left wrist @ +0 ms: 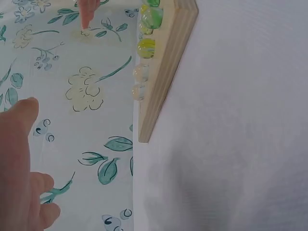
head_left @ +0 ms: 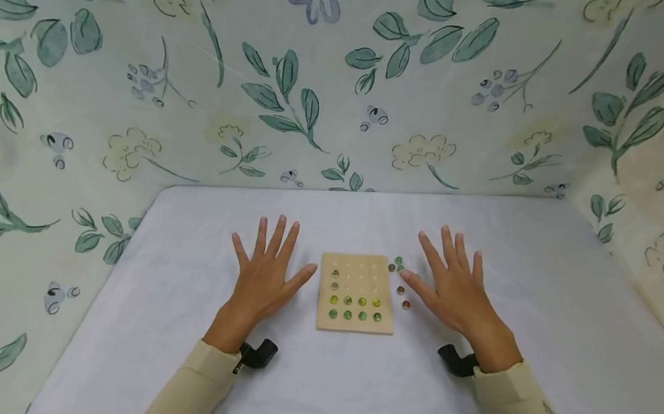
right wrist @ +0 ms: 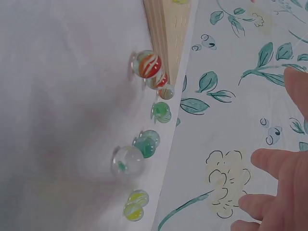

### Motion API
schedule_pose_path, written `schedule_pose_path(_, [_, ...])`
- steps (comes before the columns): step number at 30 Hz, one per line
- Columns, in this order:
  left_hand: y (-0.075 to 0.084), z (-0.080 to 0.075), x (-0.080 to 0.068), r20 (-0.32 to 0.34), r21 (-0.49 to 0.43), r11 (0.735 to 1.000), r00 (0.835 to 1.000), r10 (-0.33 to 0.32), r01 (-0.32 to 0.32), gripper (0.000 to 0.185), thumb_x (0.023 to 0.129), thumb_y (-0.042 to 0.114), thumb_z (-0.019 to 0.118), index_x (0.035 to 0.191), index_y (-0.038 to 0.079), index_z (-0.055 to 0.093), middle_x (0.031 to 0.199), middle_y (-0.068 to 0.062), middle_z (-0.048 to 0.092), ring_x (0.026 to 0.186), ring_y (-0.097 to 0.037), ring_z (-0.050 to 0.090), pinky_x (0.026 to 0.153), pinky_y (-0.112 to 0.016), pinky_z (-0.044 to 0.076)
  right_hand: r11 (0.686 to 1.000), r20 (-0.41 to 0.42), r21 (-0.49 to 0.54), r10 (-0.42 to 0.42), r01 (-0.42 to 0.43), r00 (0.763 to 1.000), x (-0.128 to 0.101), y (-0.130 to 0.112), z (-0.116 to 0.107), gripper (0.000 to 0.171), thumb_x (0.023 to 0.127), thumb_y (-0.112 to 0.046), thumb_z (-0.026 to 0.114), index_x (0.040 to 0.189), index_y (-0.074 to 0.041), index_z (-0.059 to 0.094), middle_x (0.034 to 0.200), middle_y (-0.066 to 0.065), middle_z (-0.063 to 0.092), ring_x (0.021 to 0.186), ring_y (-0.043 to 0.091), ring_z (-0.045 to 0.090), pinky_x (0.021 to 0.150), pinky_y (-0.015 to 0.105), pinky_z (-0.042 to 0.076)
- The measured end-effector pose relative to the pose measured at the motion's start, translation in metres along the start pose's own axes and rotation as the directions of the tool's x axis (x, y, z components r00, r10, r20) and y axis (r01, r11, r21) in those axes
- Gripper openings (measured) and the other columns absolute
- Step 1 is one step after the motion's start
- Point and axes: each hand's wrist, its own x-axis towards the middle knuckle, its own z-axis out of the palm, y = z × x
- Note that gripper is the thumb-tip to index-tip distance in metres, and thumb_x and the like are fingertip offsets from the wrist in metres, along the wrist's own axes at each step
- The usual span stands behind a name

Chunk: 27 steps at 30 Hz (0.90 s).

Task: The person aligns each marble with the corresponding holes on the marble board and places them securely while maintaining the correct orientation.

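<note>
A square wooden board (head_left: 362,264) with rows of small hollows lies flat. Green marbles (head_left: 347,314) fill its nearest row and yellow-green marbles (head_left: 348,300) the row behind. Two pale clear marbles (head_left: 334,286) sit in the left column. My left hand (head_left: 265,282) is spread with straight fingers left of the board, holding nothing. On the right, my right hand (head_left: 461,297) is spread too, its thumb near loose red-brown marbles (head_left: 400,290) and green marbles (head_left: 398,260). The right wrist view also shows a large clear marble (right wrist: 128,162) and yellow marbles (right wrist: 134,211), hidden from the head view.
A white cloth (head_left: 318,394) covers the tabletop. Behind and beside it hangs fabric (head_left: 314,144) printed with leaves and flowers. A small black device (head_left: 258,353) is on the left wrist, another (head_left: 457,360) on the right.
</note>
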Motion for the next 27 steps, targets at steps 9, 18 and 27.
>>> schedule_pose_path(9, [0.001, 0.007, 0.002, 0.061, -0.092, 0.995, 0.997, 0.048, -0.043, 0.083, 0.093, 0.071, 0.030, 0.157, 0.021, 0.012, 0.162, -0.005, 0.009, 0.148, -0.032, -0.002, 0.107, -0.067, -0.012, 1.000, 0.026, 0.028, 0.002, -0.002, 1.000, -0.001, 0.001, 0.000, 0.083, 0.092, -0.067, 0.044, 0.155, -0.017, 0.023, 0.159, 0.023, 0.005, 0.144, 0.046, 0.002, 0.107, 0.070, -0.003])
schedule_pose_path(18, [0.004, 0.013, 0.002, 0.060, -0.102, 0.990, 0.992, 0.107, -0.100, 0.086, 0.091, 0.072, 0.034, 0.157, 0.022, 0.011, 0.162, -0.006, 0.010, 0.148, -0.032, 0.001, 0.108, -0.067, -0.009, 1.000, 0.052, 0.016, 0.001, -0.002, 0.999, 0.000, 0.005, -0.004, 0.077, 0.094, -0.055, 0.052, 0.154, -0.014, 0.025, 0.158, 0.026, 0.012, 0.144, 0.046, 0.008, 0.108, 0.069, 0.002])
schedule_pose_path(27, [0.010, 0.018, -0.002, 0.129, -0.174, 0.978, 0.982, 0.139, -0.115, 0.091, 0.088, 0.067, 0.050, 0.157, 0.019, 0.012, 0.162, -0.006, 0.009, 0.148, -0.029, 0.001, 0.111, -0.064, -0.007, 0.998, 0.136, 0.062, 0.004, -0.013, 0.991, 0.000, 0.011, -0.011, 0.078, 0.091, -0.040, 0.065, 0.153, -0.012, 0.027, 0.156, 0.025, 0.019, 0.142, 0.046, 0.015, 0.111, 0.065, 0.006])
